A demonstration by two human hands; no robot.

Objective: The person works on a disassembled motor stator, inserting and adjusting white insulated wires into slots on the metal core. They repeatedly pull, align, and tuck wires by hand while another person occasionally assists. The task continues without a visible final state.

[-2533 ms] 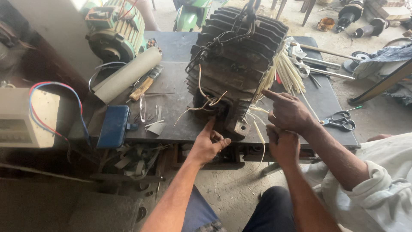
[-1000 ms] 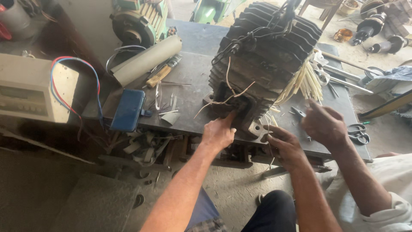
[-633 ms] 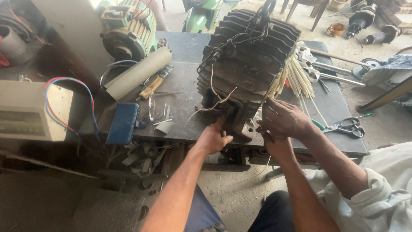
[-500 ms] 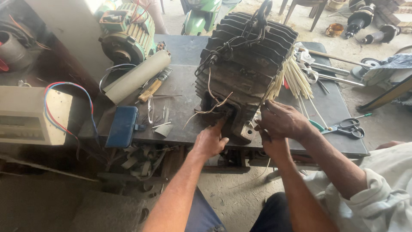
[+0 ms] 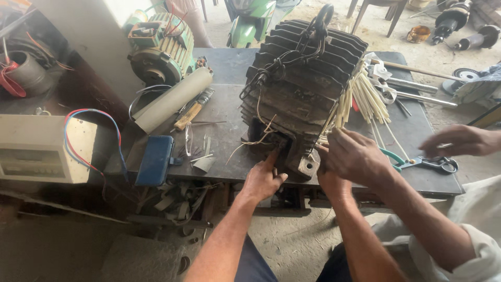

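A big dark finned motor housing [image 5: 300, 86] lies on the grey metal bench [image 5: 219, 68], with thin wires hanging from its front. My left hand [image 5: 263, 178] grips the housing's lower front edge beside the foot lug [image 5: 308, 167]. My right hand [image 5: 330, 180] is under that lug, mostly hidden by a co-worker's hand [image 5: 357, 155]. That hand rests on a bundle of cream sleeves [image 5: 360, 99] sticking out of the housing. The co-worker's other hand [image 5: 459, 140] hovers over green-handled scissors [image 5: 425, 163].
A green motor [image 5: 159, 47], a pale cardboard tube [image 5: 175, 99], a wooden-handled tool [image 5: 193, 109] and a blue flat case [image 5: 155, 159] lie left of the housing. A beige box with red and blue wires [image 5: 42, 149] stands far left. Metal rods [image 5: 417, 83] lie at the right.
The co-worker's second hand has come into view at the right, above the scissors. My hands stay at the housing's front edge; the view has shifted slightly.
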